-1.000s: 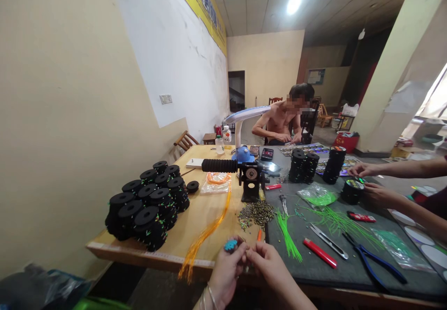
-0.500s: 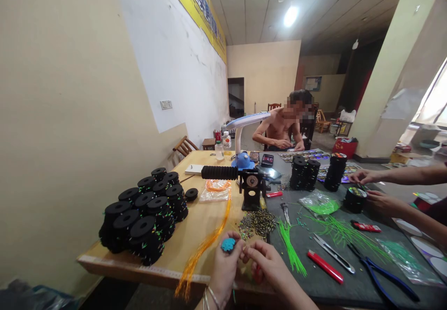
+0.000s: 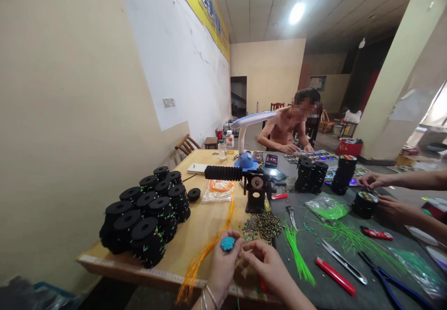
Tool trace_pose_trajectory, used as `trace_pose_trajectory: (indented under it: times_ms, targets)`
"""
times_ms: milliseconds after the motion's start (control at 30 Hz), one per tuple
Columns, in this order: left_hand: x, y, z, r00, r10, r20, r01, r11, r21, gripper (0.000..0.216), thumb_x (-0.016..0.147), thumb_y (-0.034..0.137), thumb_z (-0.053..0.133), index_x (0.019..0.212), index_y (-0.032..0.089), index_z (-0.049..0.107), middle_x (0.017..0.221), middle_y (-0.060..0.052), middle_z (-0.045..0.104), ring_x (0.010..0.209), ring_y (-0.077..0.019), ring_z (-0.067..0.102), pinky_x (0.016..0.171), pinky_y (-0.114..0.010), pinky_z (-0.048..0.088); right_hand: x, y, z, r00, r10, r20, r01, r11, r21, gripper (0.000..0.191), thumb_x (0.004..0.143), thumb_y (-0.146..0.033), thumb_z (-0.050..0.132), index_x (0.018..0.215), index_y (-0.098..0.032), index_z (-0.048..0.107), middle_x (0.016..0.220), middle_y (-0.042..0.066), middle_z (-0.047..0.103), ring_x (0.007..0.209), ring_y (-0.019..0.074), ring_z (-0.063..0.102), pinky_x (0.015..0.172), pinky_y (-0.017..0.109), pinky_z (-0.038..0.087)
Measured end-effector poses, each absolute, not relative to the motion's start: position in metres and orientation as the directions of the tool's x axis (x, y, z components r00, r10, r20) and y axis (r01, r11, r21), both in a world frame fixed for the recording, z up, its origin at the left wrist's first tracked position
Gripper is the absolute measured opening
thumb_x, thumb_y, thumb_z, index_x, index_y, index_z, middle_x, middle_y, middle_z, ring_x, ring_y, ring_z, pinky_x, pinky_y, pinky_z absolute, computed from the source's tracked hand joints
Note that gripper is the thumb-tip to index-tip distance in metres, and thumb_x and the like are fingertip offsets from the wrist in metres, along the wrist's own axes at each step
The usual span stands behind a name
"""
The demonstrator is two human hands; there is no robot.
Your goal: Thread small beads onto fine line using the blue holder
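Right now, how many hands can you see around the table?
6: the wearer's left hand and right hand in front; a co-worker's upper hand and lower hand at the right; two hands across the table. No others show.

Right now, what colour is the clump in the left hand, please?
The clump is turquoise, clearest in the head view.

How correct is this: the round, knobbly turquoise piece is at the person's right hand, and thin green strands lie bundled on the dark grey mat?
Wrong hand: the turquoise piece is at the left hand, as the head view shows. The rest stands.
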State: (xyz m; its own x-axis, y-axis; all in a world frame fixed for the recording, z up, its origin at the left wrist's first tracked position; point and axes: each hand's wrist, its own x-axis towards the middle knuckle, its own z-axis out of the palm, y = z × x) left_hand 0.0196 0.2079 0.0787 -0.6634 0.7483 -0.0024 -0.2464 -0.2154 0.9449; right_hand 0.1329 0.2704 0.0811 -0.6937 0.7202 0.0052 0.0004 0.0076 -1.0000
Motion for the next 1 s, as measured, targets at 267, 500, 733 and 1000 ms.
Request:
trace_pose_trajectory:
  times_ms: [267,500,733,1000]
  targets:
    - [0.016,0.211,0.079,-0.633,0.774,0.012,-0.218,-0.194,0.956,0.037,0.057,0.04,0.085,0.074,0.017,0.062,0.06,0.004,0.058,0.052,-0.0114,0.05,0.052,-0.021,0.043,0.126,0.277,0.079,-0.638,0.768,0.047,0.087,0.132,-0.987,0.035,0.075,-0.05,0.063,0.063,-0.018,0.057,0.056,0.0,0.062,0.054,0.0148,0.056,0.055,0.025,0.041]
    - [0.008,0.215,0.082,-0.646,0.762,0.043,-0.154,-0.184,0.971,0.03,0.062,0.036,0.082,0.073,0.018,0.062,0.055,0.006,0.054,0.05,-0.0106,0.048,0.051,-0.02,0.04,0.131,0.283,0.076,-0.649,0.758,0.066,0.163,0.222,-0.961,0.025,0.075,-0.042,0.066,0.072,-0.017,0.064,0.064,0.003,0.069,0.061,0.0167,0.06,0.059,0.025,0.043]
    - [0.009,0.217,0.078,-0.619,0.782,0.065,-0.144,-0.195,0.97,0.03,0.063,0.038,0.081,0.074,0.019,0.061,0.059,0.005,0.056,0.051,-0.0109,0.049,0.052,-0.021,0.042,0.125,0.283,0.079,-0.621,0.78,0.079,0.169,0.232,-0.958,0.032,0.077,-0.047,0.06,0.066,-0.018,0.062,0.06,0.002,0.066,0.052,0.0135,0.054,0.05,0.023,0.037]
    - [0.008,0.221,0.081,-0.622,0.779,0.076,-0.116,-0.188,0.975,0.028,0.065,0.036,0.078,0.074,0.018,0.059,0.057,0.007,0.053,0.05,-0.0098,0.048,0.051,-0.02,0.041,0.129,0.286,0.076,-0.626,0.773,0.103,0.23,0.309,-0.923,0.023,0.078,-0.038,0.059,0.066,-0.018,0.062,0.064,0.004,0.07,0.061,0.0171,0.062,0.058,0.024,0.042]
